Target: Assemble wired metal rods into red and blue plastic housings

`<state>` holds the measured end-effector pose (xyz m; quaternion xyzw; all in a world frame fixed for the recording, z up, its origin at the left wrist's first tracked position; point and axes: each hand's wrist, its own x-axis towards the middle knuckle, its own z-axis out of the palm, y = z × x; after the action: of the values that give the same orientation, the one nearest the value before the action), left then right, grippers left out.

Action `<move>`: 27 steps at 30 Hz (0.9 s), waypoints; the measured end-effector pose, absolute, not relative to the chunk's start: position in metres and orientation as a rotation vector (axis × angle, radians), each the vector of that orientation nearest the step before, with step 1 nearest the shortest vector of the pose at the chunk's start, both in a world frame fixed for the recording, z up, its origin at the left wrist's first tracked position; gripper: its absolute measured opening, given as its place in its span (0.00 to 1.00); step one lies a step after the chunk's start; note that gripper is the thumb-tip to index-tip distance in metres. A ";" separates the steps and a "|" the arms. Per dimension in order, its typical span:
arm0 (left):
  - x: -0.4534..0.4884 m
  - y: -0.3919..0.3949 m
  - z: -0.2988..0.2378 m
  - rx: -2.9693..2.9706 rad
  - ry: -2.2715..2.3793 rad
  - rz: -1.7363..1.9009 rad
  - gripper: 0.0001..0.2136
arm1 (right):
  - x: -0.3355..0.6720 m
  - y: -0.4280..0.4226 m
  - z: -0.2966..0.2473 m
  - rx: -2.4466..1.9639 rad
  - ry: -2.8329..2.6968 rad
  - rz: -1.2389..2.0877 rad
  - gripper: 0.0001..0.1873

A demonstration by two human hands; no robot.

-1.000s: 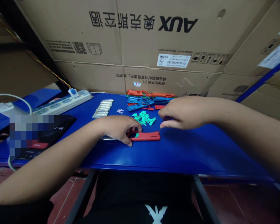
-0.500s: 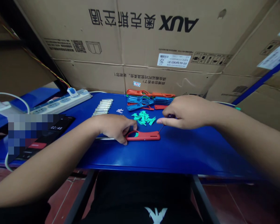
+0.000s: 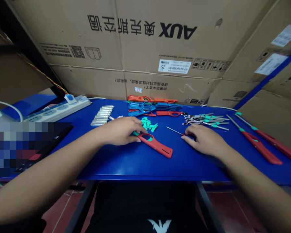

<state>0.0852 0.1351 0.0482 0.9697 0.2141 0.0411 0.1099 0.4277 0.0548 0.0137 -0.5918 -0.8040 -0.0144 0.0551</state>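
Note:
My left hand (image 3: pixel 122 131) is closed on the looped end of a red plastic handle shell (image 3: pixel 157 147), which lies slanted on the blue table (image 3: pixel 135 161) with a teal piece in its loop. My right hand (image 3: pixel 205 139) lies low on the table to the right of the shell. Its fingers are pinched on the dark handle of a thin screwdriver (image 3: pixel 175 130), whose shaft lies flat and points left. A small heap of teal plastic pieces (image 3: pixel 149 124) sits just behind the shell.
Blue and orange shells (image 3: pixel 151 104) are stacked at the back. Metal tubes (image 3: pixel 102 115) lie in a row at left, beside a power strip (image 3: pixel 58 108) and a phone (image 3: pixel 46 147). Teal-tipped rods (image 3: pixel 206 119) and two long red lighters (image 3: pixel 258 146) lie at right. Cardboard boxes (image 3: pixel 145 48) wall the rear.
My right hand dropped from above the shell's end down to the table at right, laying the screwdriver flat. My left hand swung the shell to a slant. The view shifted, showing the rods and lighters.

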 end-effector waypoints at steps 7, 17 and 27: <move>0.099 0.121 0.040 2.962 0.484 0.402 0.15 | 0.336 0.006 0.023 -1.488 -2.503 -0.100 0.26; 0.113 0.074 0.034 3.172 -0.196 0.509 0.13 | 0.342 -0.004 -0.010 -1.600 -1.929 0.201 0.22; 0.128 0.079 0.015 2.990 -0.326 0.328 0.10 | 0.376 -0.018 -0.018 -1.654 -1.767 0.128 0.20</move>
<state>0.1279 0.0793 0.0147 0.9866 -0.1074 0.1081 0.0579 0.3760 -0.0183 -0.0176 -0.6391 -0.6826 0.0493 0.3511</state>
